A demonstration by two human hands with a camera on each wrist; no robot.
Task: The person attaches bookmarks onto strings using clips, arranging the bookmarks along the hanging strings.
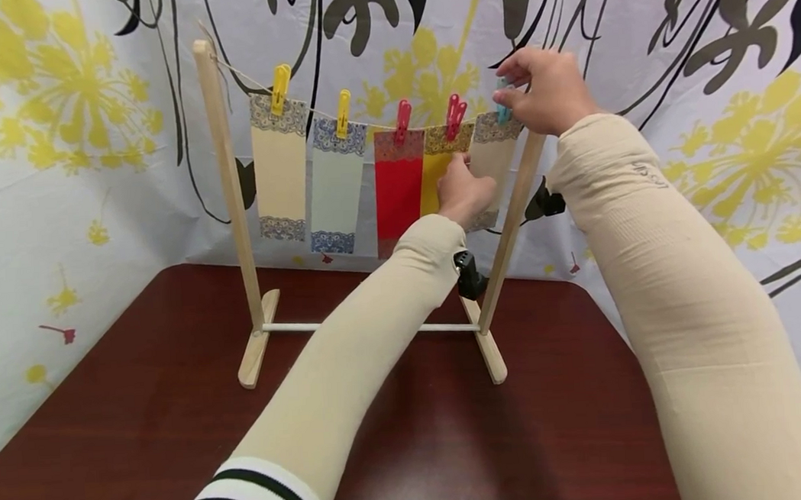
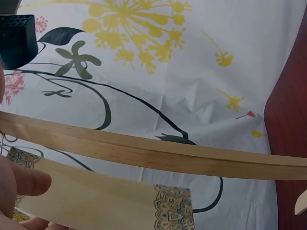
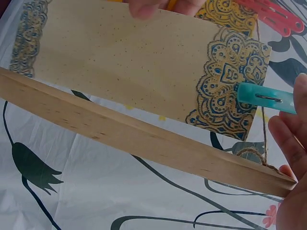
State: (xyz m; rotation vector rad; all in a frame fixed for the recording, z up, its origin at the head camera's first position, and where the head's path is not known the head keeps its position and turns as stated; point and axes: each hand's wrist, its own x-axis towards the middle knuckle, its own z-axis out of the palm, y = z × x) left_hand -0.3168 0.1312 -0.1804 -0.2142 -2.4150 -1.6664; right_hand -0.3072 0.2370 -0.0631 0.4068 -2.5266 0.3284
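Observation:
My right hand (image 1: 547, 90) pinches a teal clothespin (image 3: 261, 97) at the right end of a thin string. The pin's jaws sit over the lace-patterned top of a speckled beige card (image 3: 124, 62). With thumb in front and fingers behind, my left hand (image 1: 463, 192) holds that card by its left edge. Left of it hang a yellow card (image 1: 431, 191) and a red card (image 1: 399, 185), each under a red clothespin (image 1: 455, 117). Farther left, a pale blue card (image 1: 335, 189) and a cream card (image 1: 278, 166) hang from yellow clothespins (image 1: 342, 114).
The string runs between two wooden posts (image 1: 229, 176) with flat feet (image 1: 260, 350), joined low down by a white rod (image 1: 291, 328). This rack stands on a dark red-brown table (image 1: 142, 419). A flower-printed curtain (image 1: 744, 129) hangs close behind it.

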